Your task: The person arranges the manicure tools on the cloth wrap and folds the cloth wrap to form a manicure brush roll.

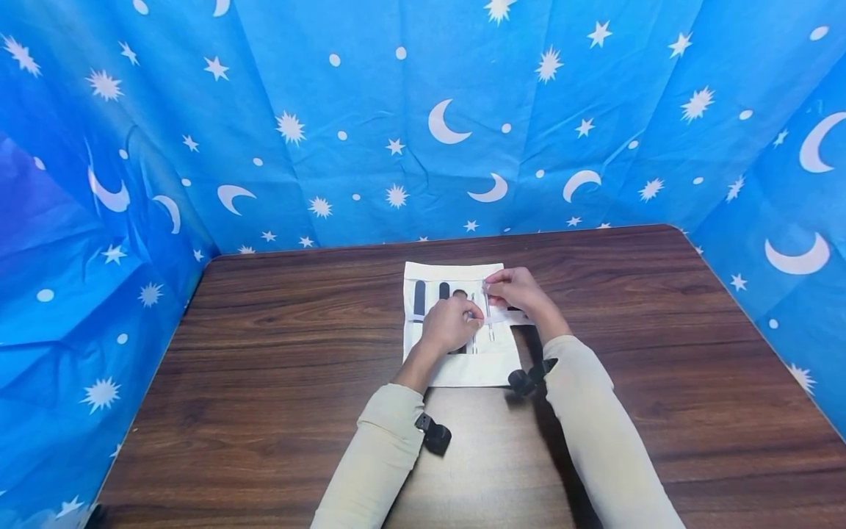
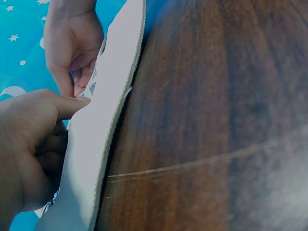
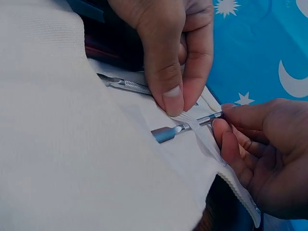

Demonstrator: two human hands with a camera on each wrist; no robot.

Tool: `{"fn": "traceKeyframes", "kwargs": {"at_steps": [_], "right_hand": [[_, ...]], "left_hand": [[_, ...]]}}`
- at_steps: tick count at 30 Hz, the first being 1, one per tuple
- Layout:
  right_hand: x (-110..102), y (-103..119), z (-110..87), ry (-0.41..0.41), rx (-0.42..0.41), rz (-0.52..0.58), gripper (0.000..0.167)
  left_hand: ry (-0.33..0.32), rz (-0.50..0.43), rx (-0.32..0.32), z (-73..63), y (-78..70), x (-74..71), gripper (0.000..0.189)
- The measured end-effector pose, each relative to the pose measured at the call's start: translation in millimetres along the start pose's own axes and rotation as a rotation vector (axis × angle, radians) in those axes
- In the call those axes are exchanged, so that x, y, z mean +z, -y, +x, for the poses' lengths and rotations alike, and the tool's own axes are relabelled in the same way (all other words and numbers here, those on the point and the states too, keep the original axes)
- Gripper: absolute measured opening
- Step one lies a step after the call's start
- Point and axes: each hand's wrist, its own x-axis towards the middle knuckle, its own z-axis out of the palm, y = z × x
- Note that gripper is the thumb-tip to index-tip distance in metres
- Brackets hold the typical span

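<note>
A white fabric tool case (image 1: 471,372) lies spread on the table. My left hand (image 1: 449,323) pinches its white elastic band (image 3: 204,139) between thumb and forefinger. Under that band passes a silver cuticle pusher (image 3: 166,134), its flat blade towards the case's near flap. My right hand (image 1: 520,291) holds the pusher's far end between thumb and fingers. Beside it a second slim metal tool (image 3: 136,87) with a knurled grip lies in the case, partly behind my left hand. In the left wrist view the case's raised edge hides most of the tools.
Black-handled tools (image 1: 419,300) sit in the case's left part, some covered by my left hand. A dark brown wooden table (image 1: 297,330) extends around the case. Blue cloth (image 1: 370,162) with white moons and stars hangs behind and at both sides.
</note>
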Motion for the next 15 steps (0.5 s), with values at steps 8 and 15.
{"fn": "traceKeyframes", "kwargs": {"at_steps": [8,15], "right_hand": [[1.8,4.7,2.3,-0.007,0.020,-0.045,0.032],[1.9,5.7,-0.4,-0.027,0.033,-0.090,0.027]], "left_hand": [[-0.023,0.016,-0.005,1.0,0.7,1.8,0.010],[-0.015,0.004,-0.028,0.1,0.1,2.2,0.010]]}}
